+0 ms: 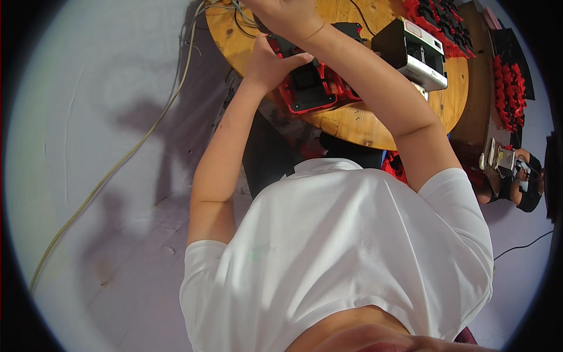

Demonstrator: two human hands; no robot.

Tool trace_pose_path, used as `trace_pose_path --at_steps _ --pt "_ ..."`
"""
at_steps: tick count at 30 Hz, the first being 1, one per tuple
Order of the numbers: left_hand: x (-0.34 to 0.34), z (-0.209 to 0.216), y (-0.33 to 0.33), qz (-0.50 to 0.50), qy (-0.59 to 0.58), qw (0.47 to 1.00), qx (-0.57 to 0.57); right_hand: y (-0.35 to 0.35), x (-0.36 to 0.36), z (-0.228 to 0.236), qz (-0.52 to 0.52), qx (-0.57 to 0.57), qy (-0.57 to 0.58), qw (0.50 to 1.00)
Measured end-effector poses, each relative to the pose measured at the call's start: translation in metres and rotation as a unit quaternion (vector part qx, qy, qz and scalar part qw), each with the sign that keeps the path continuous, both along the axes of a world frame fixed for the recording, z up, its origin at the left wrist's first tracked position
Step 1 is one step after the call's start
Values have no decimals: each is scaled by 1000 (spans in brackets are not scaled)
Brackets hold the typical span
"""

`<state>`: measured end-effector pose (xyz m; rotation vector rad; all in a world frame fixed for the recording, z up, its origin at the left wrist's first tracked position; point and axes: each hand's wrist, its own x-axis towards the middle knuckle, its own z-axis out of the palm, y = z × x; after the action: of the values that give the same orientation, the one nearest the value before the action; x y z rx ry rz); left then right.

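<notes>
A red-and-black plastic housing [308,97] lies near the edge of the round wooden table. My left hand [271,66] grips its left side, the thumb stretched across the top and the other fingers mostly hidden. Above it, my right hand [288,17] reaches over toward the upper left. The picture's top edge cuts off its fingers, so what they touch is hidden. More red and black plastic shows behind my right forearm, which covers part of the housing.
On the wooden table [360,128] stands a white-and-black box-shaped device [423,69]. Red-and-black parts [441,28] lie behind it. More red parts [509,94] sit at the far right, near another person [529,182]. A pale cable [143,130] runs along the left wall.
</notes>
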<state>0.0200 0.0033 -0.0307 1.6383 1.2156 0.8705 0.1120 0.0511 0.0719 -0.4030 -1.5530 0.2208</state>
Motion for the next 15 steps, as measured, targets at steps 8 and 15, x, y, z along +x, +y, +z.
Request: trace_pose_path --at_steps 8,15 --pt "-4 2 6 -2 56 997 -44 -15 34 12 136 -169 185 959" --pt "50 36 24 -57 278 880 380 -64 127 61 -4 -185 187 965"
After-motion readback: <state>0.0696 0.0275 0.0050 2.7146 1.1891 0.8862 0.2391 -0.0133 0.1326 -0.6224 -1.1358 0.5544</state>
